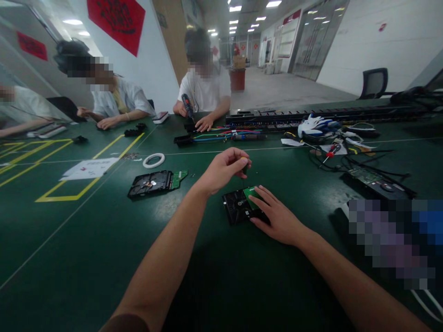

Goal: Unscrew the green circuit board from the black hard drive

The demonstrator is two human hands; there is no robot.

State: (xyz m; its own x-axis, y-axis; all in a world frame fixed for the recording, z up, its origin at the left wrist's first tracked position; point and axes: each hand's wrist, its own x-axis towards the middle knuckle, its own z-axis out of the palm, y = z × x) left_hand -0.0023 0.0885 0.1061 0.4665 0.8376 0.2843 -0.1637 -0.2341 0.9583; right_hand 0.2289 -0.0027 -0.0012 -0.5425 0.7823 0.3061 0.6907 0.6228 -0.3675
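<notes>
In the head view, my left hand [228,168] is closed around a small screwdriver [245,170], its dark handle topped with yellow. The thin shaft points down at the far edge of a black hard drive [234,207], which lies flat on the table and carries a green circuit board [251,197]. My right hand [277,216] rests over the drive's right end with fingers spread, covering part of the board. Further left lies another hard drive [150,183], a green board [179,178] sticking out at its right end.
The green table [114,258] has a white tape roll [153,160] and paper [88,168]. Cables, gloves [316,127], a red screwdriver [331,153] and another drive [377,182] lie right. Across, a person [204,87] holds a power screwdriver [188,107]; others sit left.
</notes>
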